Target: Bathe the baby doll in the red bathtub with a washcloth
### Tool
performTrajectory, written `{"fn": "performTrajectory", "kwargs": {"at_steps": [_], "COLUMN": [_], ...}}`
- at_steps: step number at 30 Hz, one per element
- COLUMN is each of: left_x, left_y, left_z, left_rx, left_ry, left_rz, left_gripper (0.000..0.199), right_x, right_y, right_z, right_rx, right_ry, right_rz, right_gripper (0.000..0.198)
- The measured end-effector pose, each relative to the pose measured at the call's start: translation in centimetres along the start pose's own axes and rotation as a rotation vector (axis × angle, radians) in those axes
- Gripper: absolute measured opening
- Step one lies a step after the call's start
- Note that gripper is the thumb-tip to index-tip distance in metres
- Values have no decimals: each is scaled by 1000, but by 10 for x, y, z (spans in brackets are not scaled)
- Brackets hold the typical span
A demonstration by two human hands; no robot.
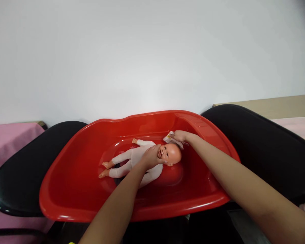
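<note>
A baby doll (171,153) in a white outfit lies on its back in a red baby bathtub (71,169), head to the right and bare feet to the left. My left hand (151,156) is closed round the doll at its upper chest and neck, under the chin. Beside the top of the doll's head, my right hand (179,136) grips a small whitish cloth (168,137) with a hint of yellow print. Part of the cloth hangs below the fingers, behind the head. Whether the tub holds water I cannot tell.
Black rounded surfaces (259,149) flank the tub on both sides. A pink cloth (12,142) covers a table at the left, and a pale pink one (298,127) lies at the right. Behind the tub rises a white wall (142,57).
</note>
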State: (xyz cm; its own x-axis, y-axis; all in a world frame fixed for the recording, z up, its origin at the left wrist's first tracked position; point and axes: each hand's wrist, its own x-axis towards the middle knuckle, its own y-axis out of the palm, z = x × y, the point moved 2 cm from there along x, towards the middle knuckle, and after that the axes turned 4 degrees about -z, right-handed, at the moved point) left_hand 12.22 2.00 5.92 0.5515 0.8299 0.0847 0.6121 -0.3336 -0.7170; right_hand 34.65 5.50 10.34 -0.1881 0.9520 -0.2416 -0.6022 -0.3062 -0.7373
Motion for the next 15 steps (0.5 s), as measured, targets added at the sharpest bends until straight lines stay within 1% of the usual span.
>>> {"fn": "performTrajectory", "kwargs": {"at_steps": [2,5,7,9,12,14,15], "left_x": [-1,-1,-1,-1,-1,-1,-2], "left_y": [0,0,0,0,1,2,2], "left_z": [1,-1,-2,-2,0,2,3], "left_rx": [-18,-49,-60,-72,-54,-13,6], "left_ry": [-4,28,52,63,64,57,55], "left_rz": [-2,-13,-18,-25,-21,-14,-10], "left_gripper": [58,61,60,62,69,67,64], "right_x": [-2,-2,0,3,6,6,6], "right_y": [-2,1,6,11,14,14,14], "right_z": [8,23,27,25,13,6,3], "right_rx": [31,71,57,13,-68,-66,-62], "right_ry": [-41,-207,-255,-229,-131,-98,-84], "right_rz": [71,113,170,194,151,134,128], "right_gripper": [65,58,54,53,40,32,31]}}
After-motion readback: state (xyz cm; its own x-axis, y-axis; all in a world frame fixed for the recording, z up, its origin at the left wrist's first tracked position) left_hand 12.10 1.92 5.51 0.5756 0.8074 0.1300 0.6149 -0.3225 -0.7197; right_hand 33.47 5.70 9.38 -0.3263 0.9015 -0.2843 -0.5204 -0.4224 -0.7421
